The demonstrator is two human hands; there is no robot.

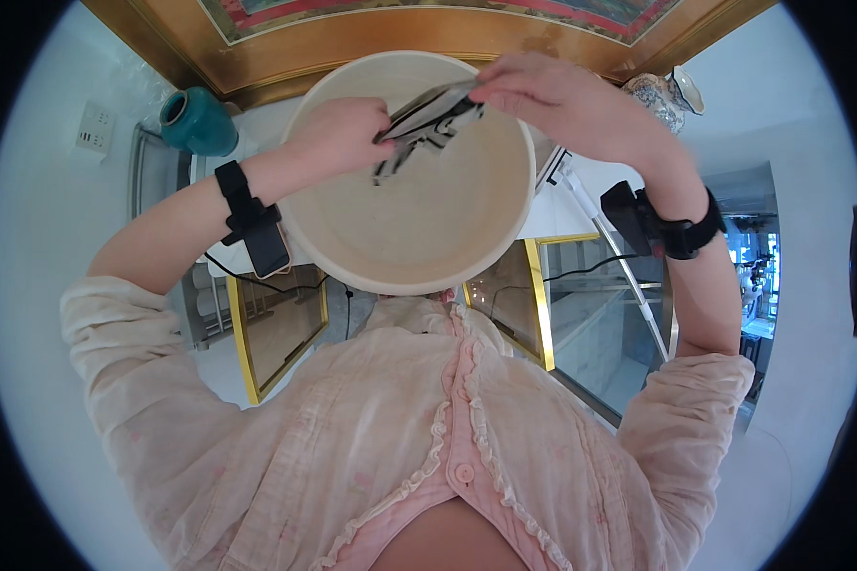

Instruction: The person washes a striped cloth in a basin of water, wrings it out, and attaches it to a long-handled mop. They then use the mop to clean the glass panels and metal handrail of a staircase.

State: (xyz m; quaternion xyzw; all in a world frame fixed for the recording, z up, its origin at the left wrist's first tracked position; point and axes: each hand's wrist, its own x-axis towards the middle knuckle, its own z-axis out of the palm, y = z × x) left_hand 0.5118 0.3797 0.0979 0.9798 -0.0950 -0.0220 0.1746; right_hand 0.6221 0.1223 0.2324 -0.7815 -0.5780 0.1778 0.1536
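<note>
A piece of thin black-and-white patterned cloth [432,125] stretches between my two hands above a round cream basin [421,235]. My left hand [353,132] is closed on the cloth's lower left end, over the basin's left side. My right hand [535,103] pinches the upper right end near the basin's far right rim. A short strip of the cloth hangs below the left hand. Bare basin floor shows beneath it. Black straps with devices circle both of my wrists.
The basin stands on a white counter [553,218]. Behind it leans a gold-framed picture [393,32]. A teal vase [203,121] is at left, a patterned ceramic vase [653,100] at right. Gold-framed glass doors [543,314] and a white-and-silver pole [625,275] stand below. Black cables hang nearby.
</note>
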